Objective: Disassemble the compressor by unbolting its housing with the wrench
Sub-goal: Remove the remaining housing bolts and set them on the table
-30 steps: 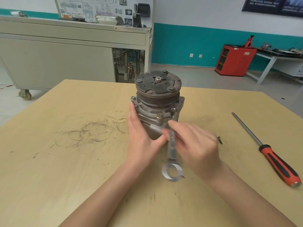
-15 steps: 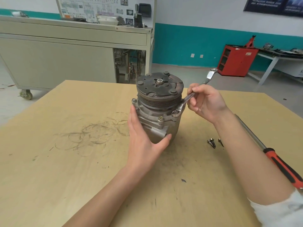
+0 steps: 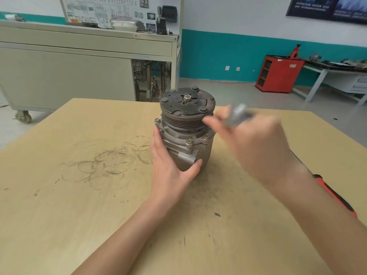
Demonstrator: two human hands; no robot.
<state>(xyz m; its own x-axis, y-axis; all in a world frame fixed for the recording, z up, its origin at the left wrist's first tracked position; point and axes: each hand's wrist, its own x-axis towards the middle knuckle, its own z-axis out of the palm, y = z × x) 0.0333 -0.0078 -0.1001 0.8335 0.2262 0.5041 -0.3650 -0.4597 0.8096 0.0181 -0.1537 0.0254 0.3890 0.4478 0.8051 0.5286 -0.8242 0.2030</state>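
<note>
The fingers (image 3: 214,124) of the right hand (image 3: 256,147) are curled around the wrench (image 3: 237,115), though the whole hand is smeared by motion and the exact grip cannot be made out. Only a grey blur of the tool's shank shows, rising from the fist and pointing up and away; which end is the working one cannot be told here. The fingertips lie just beside the grooved pulley (image 3: 183,122) of the compressor (image 3: 185,132), on its right flank.

The left hand (image 3: 168,167) is wrapped around the lower housing (image 3: 190,157) from the left, palm against the metal and thumb hooked under a cast lug at the front, bracing the unit upright on the bench (image 3: 79,195).

The relation that counts: the flange bolts (image 3: 189,141) sit in a ring below the pulley, their axes vertical, heads up. The nearest one to the wrench is the bolt (image 3: 206,137) on the right front corner, down and left of the right fingertips. So the right hand is the nearer one for it, and the wrench probably has to drop and swing level, its long axis lying flat and outward from the housing, before it can seat on that head. Several bolts appear seated, so the unbolting looks far from finished.

An orange-handled screwdriver (image 3: 335,197) lies on the bench, partly hidden behind the right forearm.
</note>
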